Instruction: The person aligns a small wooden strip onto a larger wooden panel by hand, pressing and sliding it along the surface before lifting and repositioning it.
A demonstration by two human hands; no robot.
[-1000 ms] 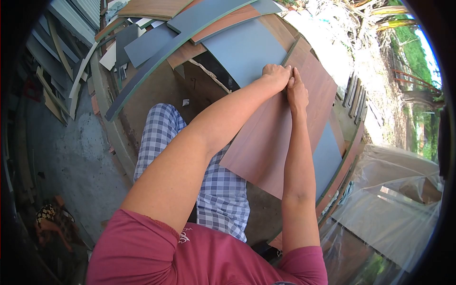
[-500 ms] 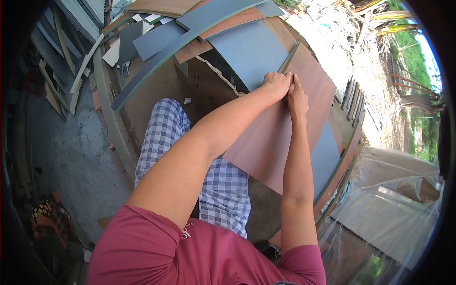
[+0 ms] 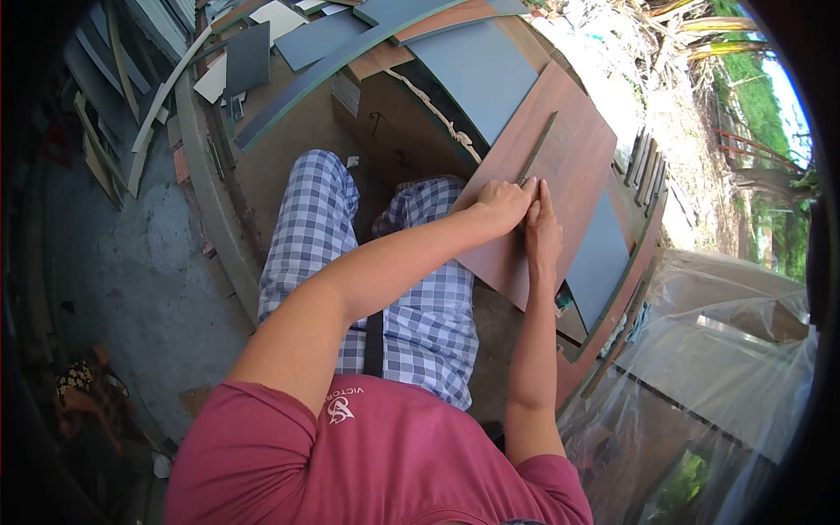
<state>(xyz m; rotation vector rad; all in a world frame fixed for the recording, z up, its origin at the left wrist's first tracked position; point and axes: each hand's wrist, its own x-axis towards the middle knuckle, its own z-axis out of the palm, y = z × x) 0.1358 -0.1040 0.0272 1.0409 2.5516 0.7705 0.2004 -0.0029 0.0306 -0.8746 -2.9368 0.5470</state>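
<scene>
A reddish-brown wood-grain board (image 3: 573, 144) lies slanted in front of me on top of a grey-blue panel (image 3: 477, 74). On its face lies a narrow dark strip (image 3: 542, 140), its lower end running under my fingers. My left hand (image 3: 505, 208) is closed over that end, knuckles up. Beside it, my right hand (image 3: 544, 234) presses in with the index finger stretched along the board and the other fingers curled. The two hands nearly touch at the fingertips. What lies beneath the fingers is hidden.
Offcuts and a long curved-looking grey strip (image 3: 332, 66) lie at the upper left. More boards lean at the far left above a concrete floor (image 3: 136, 271). Clear plastic sheeting (image 3: 726, 350) covers panels at the right. My checkered trouser legs (image 3: 306, 227) are below the work surface.
Both hands have slid down along the board toward my body, uncovering more of the strip's upper part. The board sits differently in view, and my head's view has shifted slightly.
</scene>
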